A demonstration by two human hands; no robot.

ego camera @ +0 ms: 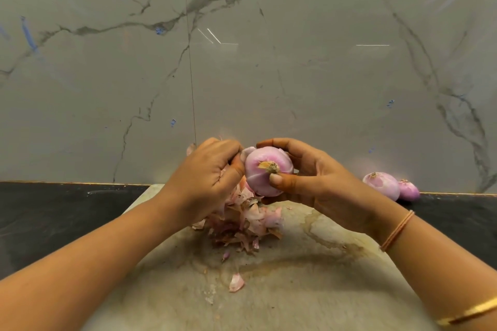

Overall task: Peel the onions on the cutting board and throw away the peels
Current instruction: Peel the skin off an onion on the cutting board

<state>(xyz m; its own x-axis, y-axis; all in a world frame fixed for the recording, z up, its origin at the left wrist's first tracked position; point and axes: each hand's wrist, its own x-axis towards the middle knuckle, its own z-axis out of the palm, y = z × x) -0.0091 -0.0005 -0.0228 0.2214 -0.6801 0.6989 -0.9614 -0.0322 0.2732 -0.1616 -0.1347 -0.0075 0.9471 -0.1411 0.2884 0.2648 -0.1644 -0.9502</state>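
L hand: fingers curled, pinching skin flap at 9 o'clock of the onion. R hand wraps onion, thumb by root, above cutting board. Best pull flap down twd 6, over peel pile, R turning onion slowly.

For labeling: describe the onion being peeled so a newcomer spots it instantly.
On the dark counter lies a pale cutting board with a heap of peels. Above the heap, the right hand grips the onion, its dry stub facing the camera. Unlike the two onions by the wall at right, it is held off the board.
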